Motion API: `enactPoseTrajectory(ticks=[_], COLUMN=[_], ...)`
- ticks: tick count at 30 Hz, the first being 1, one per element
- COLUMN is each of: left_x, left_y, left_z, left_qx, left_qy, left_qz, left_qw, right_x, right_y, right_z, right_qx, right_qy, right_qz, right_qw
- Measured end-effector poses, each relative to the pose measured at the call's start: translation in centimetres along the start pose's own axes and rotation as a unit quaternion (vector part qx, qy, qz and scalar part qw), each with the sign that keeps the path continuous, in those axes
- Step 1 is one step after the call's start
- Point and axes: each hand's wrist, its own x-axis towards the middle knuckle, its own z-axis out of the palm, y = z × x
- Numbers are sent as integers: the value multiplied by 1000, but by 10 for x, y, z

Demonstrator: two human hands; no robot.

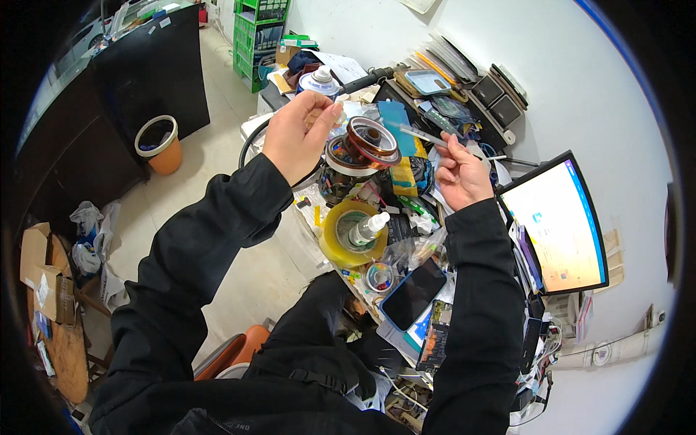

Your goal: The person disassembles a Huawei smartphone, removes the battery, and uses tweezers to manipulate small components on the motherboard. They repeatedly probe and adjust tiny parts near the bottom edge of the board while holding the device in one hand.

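My left hand (pixel 301 134) is raised over the far edge of the cluttered desk. Its thumb and index finger are pinched at a small pale piece whose kind I cannot make out. To the right, my right hand (pixel 462 174) grips a slim grey pen-like tool (pixel 420 134), its thin end pointing left. Between the hands, amber tape rolls (pixel 371 138) are stacked on a dark round container (pixel 341 181). A white-capped can (pixel 319 81) stands just beyond my left hand. Nearer me, a clear spray bottle (pixel 366 230) sits inside a wide yellow tape roll (pixel 330 239).
A dark-screened phone (pixel 413 293) lies near the desk's front, beside a bare circuit board (pixel 436 337). On the right glows a monitor (pixel 558 225). Folders and small cases (pixel 496 101) line the wall. An orange bin (pixel 167 156) stands on the floor at left.
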Motion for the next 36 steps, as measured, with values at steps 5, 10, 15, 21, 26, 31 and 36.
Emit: enactPoseTrajectory(ticks=[5, 10, 15, 21, 26, 31, 36], left_x=[9, 17, 16, 11, 8, -127, -261], left_y=[3, 5, 10, 13, 58, 120, 108], left_z=[9, 24, 31, 20, 41, 87, 140], left_qx=[34, 121, 294, 363, 479, -125, -359], left_qy=[-4, -29, -122, -202, -200, -390, -544], left_qz=[27, 142, 297, 329, 347, 54, -419], left_qw=[999, 982, 900, 848, 781, 911, 632], right_x=[-3, -19, -74, -165, -253, -357, -428], right_y=[9, 7, -13, -18, -11, 44, 153], right_z=[1, 7, -14, -51, -72, -64, -9], right_qx=[-24, -12, 63, 53, 79, 118, 143], right_qy=[31, 49, 45, 107, 210, 356, 485], right_qz=[-28, -60, -106, -159, -239, -374, -340], right_qw=[999, 997, 991, 980, 945, 848, 793])
